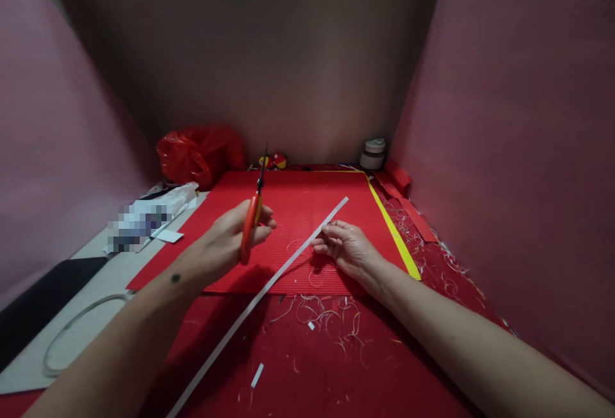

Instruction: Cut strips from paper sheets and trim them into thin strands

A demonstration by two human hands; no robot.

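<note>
My left hand (243, 229) is closed round the orange handles of a pair of scissors (250, 222), whose dark blades point up and away from me. Pinched between the thumb and fingers of my right hand (344, 246) is a long narrow white strip (269, 284). The strip runs slantwise from just past my right fingertips down to the bottom edge of the view. Both hands are above a red ribbed sheet (269, 190). The scissor blades are apart from the strip.
Thread scraps (331, 315) and a small white offcut (257, 376) litter the dark red cloth (384, 354). A red plastic bag (202, 152) and a white package (144, 222) lie at left. A yellow strip (394, 232) edges the sheet. A lidded round container (373, 155) stands at back right.
</note>
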